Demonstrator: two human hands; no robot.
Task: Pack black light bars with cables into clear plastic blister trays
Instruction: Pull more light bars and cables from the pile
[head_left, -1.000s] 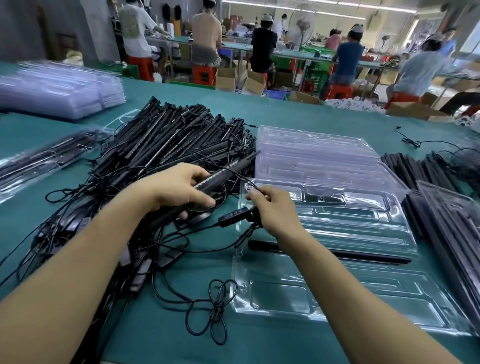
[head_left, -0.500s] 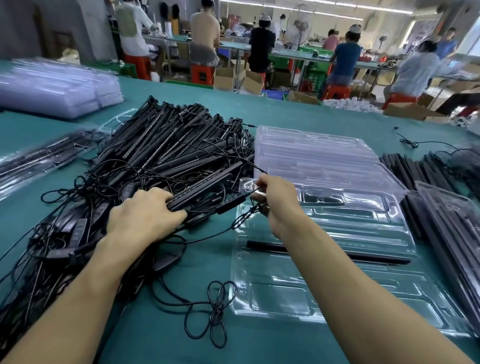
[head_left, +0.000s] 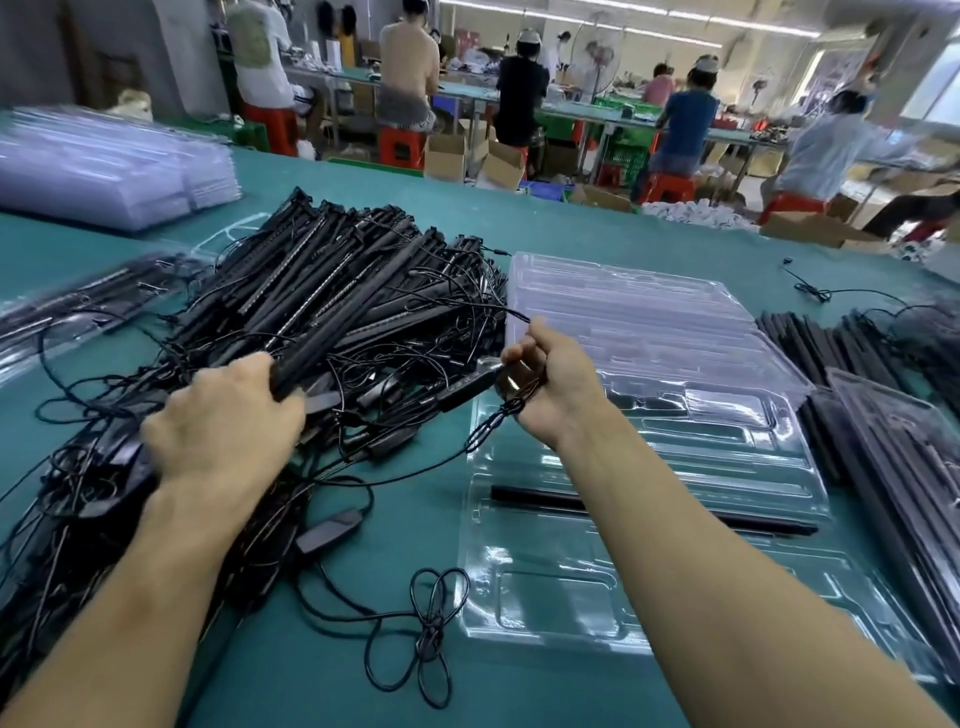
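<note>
Step judged: extracting a light bar (head_left: 304, 358) from the tangled pile (head_left: 337, 291) on the left of the table (head_left: 311, 675). The left hand (head_left: 228, 421) clasps the bar; the right hand (head_left: 558, 382) clutches a coiled cable (head_left: 519, 397) by the controller (head_left: 467, 387). The blister tray (head_left: 571, 597), at the near edge, holds one packed bar (head_left: 535, 501). Next: untangle, seat alongside.

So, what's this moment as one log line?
left hand: grips light bar | right hand: pinches cable | tray: another bar seated

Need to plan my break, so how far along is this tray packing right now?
Done: one light bar lies in the open tray. In hand: the left hand grips another bar in the pile, the right hand holds a bunched cable. Left: the big pile and a stack of empty trays.
</note>
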